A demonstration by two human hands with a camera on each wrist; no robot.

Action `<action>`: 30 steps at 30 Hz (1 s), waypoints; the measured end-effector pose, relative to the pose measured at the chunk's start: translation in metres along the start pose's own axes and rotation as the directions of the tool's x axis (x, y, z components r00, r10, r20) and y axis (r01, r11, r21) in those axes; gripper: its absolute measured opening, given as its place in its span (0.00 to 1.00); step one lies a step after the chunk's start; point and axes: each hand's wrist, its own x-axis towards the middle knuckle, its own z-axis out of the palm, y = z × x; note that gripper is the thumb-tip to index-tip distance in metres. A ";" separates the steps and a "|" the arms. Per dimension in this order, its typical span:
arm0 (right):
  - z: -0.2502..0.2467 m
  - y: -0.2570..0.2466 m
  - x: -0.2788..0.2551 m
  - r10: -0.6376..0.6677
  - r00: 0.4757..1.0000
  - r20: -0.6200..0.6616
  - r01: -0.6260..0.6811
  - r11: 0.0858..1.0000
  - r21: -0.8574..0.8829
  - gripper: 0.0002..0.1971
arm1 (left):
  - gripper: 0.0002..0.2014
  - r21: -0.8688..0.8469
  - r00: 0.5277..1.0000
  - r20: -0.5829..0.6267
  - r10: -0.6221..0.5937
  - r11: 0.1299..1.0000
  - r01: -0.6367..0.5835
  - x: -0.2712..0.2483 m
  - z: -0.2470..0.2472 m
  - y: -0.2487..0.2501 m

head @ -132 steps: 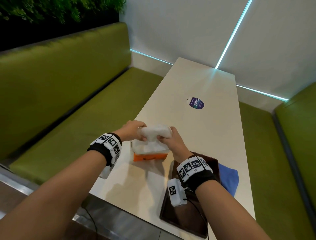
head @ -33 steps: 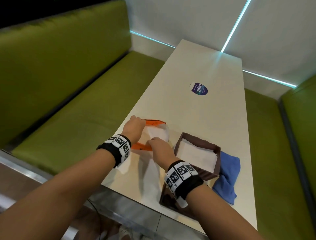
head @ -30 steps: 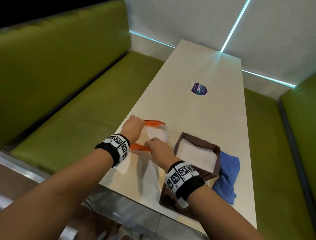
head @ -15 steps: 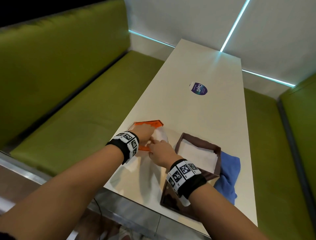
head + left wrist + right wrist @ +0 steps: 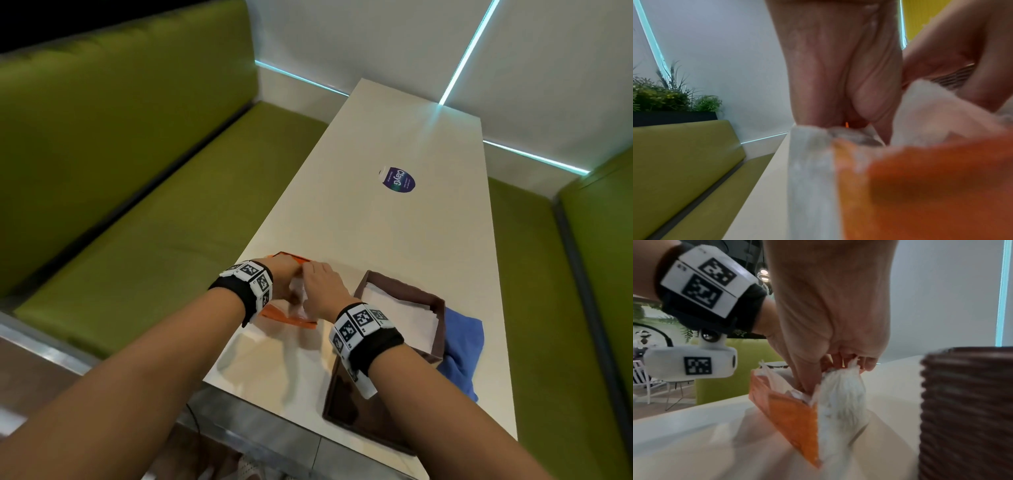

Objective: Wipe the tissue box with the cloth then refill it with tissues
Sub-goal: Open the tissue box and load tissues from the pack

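Both hands reach into the orange tissue pack (image 5: pixel 289 317) on the table (image 5: pixel 376 240). The right hand (image 5: pixel 320 289) pinches white tissues (image 5: pixel 840 395); the left hand (image 5: pixel 282 277) grips the pack's edge.

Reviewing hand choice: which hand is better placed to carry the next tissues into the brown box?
Probably the right hand: the brown rectangular tissue box stands on its side of the orange plastic tissue pack, and the left hand is across it.

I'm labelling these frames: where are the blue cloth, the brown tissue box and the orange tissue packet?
blue cloth (image 5: pixel 462 346), head view, middle of the folded fabric.
brown tissue box (image 5: pixel 404 286), head view, far rim.
orange tissue packet (image 5: pixel 795 423), right wrist view, orange side panel.
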 end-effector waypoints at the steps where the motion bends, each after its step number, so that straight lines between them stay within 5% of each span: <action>1: 0.001 0.001 0.002 0.010 1.000 0.003 -0.010 1.000 0.002 0.31 | 0.20 -0.014 1.000 -0.018 0.014 1.000 -0.015 -0.002 0.001 -0.001; 10: -0.006 0.010 0.011 0.056 0.997 0.047 -0.061 0.991 0.120 0.31 | 0.24 -0.093 0.987 -0.122 0.103 0.989 -0.115 -0.021 0.006 -0.009; 16: -0.010 0.015 0.012 0.174 0.982 0.074 -0.180 0.980 0.088 0.18 | 0.26 -0.214 0.976 -0.197 0.096 0.967 -0.139 -0.025 0.000 -0.017; 19: -0.013 0.018 0.010 0.161 0.985 0.058 -0.171 0.957 0.236 0.17 | 0.32 -0.183 0.980 -0.168 0.105 0.974 -0.136 -0.026 -0.011 -0.018; 21: -0.016 0.021 0.004 0.173 0.985 0.013 -0.162 0.886 0.436 0.12 | 0.35 -0.157 0.983 -0.151 0.105 0.979 -0.129 -0.026 -0.019 -0.020; 24: -0.019 0.027 -0.008 0.264 0.963 -0.045 -0.136 0.628 0.766 0.20 | 0.38 -0.212 0.984 -0.163 0.074 0.971 -0.108 -0.025 -0.028 -0.026; 27: -0.022 0.031 -0.011 0.289 0.956 -0.052 -0.086 0.446 0.891 0.27 | 0.37 -0.381 0.975 -0.220 0.030 0.918 -0.114 -0.023 -0.035 -0.032; 30: -0.025 0.034 -0.009 0.272 0.958 -0.088 -0.016 0.357 0.934 0.28 | 0.36 -0.536 0.963 -0.269 -0.002 0.831 -0.148 -0.025 -0.042 -0.034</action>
